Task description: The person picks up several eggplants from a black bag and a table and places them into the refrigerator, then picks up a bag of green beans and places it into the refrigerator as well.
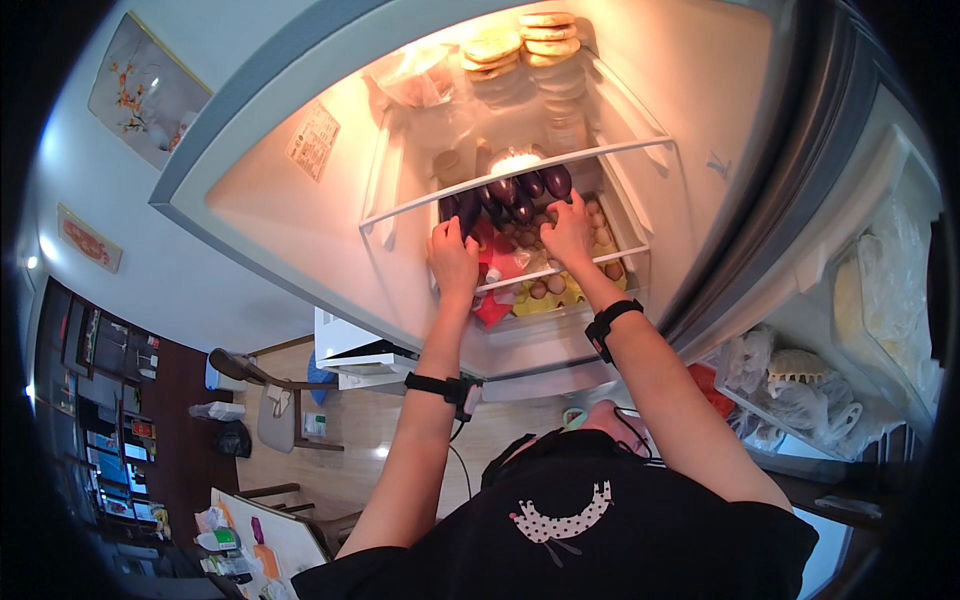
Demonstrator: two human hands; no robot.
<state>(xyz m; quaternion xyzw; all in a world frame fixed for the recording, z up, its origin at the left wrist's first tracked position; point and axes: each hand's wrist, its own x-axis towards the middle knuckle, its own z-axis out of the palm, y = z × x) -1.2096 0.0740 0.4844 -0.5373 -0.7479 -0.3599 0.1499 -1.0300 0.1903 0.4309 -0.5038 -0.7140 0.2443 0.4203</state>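
Several dark purple eggplants (504, 192) lie side by side in the lit lower part of an open refrigerator, behind a white shelf edge. My left hand (453, 259) reaches to the eggplants at the left end, its fingers bent. At the right end, my right hand (568, 231) has a fingertip up against or just below an eggplant (556, 181). Whether either hand grips one cannot be made out. Below and between the hands are brown eggs (556, 284) in a yellow egg tray (529, 303). Beside them lies a red plastic package (496, 251) with a white cap.
Round flat breads (491, 46) and a plastic bag (414, 75) occupy the upper shelf. A white front bar (570, 266) crosses above the eggs. The door at right holds bagged items (810, 405). A chair (276, 416) and a cluttered table (289, 540) stand at lower left.
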